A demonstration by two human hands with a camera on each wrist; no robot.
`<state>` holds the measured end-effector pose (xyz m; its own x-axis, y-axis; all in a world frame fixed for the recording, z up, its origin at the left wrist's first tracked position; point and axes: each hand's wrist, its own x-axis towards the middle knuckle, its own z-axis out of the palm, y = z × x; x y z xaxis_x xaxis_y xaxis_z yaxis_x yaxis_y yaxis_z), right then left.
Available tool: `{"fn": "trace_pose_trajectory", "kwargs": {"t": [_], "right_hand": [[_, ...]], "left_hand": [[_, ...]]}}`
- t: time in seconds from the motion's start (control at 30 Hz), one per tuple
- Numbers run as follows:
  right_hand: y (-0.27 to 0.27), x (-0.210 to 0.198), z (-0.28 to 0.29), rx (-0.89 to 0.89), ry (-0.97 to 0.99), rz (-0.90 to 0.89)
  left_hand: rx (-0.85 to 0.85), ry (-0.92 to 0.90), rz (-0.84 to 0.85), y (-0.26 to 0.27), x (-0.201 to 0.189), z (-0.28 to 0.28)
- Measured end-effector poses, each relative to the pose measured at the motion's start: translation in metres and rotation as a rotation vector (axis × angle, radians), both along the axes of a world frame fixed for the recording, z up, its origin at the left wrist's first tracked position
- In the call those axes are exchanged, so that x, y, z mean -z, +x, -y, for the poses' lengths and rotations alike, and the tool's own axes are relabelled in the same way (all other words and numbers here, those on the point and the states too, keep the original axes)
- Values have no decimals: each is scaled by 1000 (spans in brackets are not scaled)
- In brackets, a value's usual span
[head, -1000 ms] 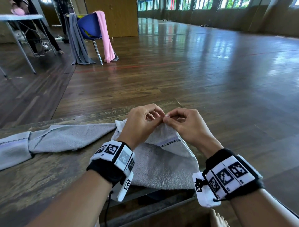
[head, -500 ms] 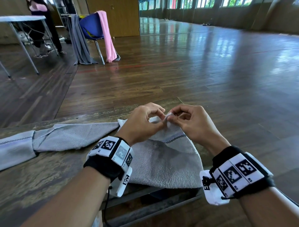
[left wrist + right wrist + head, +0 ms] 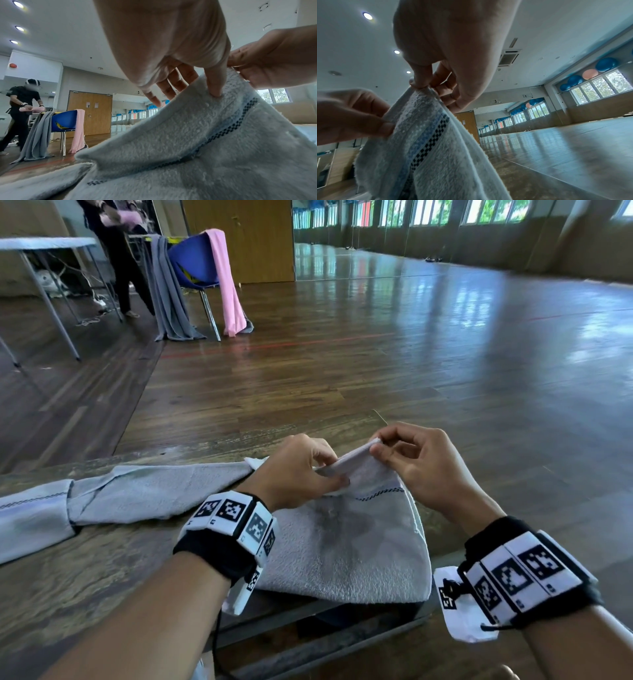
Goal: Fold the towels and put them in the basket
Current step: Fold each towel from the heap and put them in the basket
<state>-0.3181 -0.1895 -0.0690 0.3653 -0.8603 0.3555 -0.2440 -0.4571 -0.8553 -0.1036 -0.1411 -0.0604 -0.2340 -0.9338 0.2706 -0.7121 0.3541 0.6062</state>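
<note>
A light grey towel (image 3: 346, 546) with a checkered blue stripe lies on the worn wooden table (image 3: 68, 583), one corner lifted. My left hand (image 3: 301, 470) pinches the lifted hem from the left, and my right hand (image 3: 407, 460) pinches the same hem's corner from the right, slightly higher. The towel (image 3: 197, 142) fills the left wrist view under my left hand (image 3: 211, 88). In the right wrist view my right hand (image 3: 419, 83) nips the towel (image 3: 426, 155) at its top edge. The rest of the towel trails leftward, twisted, across the table. No basket is in view.
The table's near edge and a metal frame (image 3: 308, 642) lie just below my wrists. Beyond is open wooden floor. At the back left a blue chair (image 3: 195, 265) carries grey and pink cloths, next to a white table (image 3: 44, 244) and a standing person (image 3: 116, 251).
My hands have drawn apart along the hem and lifted it; the right hand moved right and up. The pinched edge now stretches between them instead of being bunched at one point.
</note>
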Motion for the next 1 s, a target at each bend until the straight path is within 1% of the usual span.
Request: {"fn": "trace_pose_trajectory", "kwargs": {"t": [0.17, 0.27, 0.33, 0.4, 0.47, 0.53, 0.6, 0.7, 0.77, 0.87, 1.0], "right_hand": [[-24, 0, 12, 155, -39, 80], [-40, 4, 24, 246, 13, 88], [-48, 7, 30, 288, 48, 93], [-55, 9, 34, 316, 81, 140], [-59, 11, 36, 315, 124, 155], [-57, 14, 35, 281, 128, 97], [-51, 16, 31, 234, 67, 10], [-36, 14, 23, 162, -47, -82], [-28, 10, 17, 150, -114, -122], [-19, 3, 9, 120, -150, -130], [-14, -1, 2, 65, -126, -119]], "left_hand": [[-43, 60, 85, 11, 6, 4], [-82, 99, 142, 21, 12, 7], [-125, 124, 211, 27, 16, 9], [-149, 141, 296, 32, 20, 9], [-151, 147, 340, 35, 27, 7], [-140, 164, 301, 33, 34, 3], [-119, 142, 236, 25, 35, 1], [-76, -57, 118, 3, 26, 1], [-73, -143, 38, -14, 18, 3], [-97, -138, -87, -35, 11, 5], [-78, -146, -137, -47, 15, 7]]}}
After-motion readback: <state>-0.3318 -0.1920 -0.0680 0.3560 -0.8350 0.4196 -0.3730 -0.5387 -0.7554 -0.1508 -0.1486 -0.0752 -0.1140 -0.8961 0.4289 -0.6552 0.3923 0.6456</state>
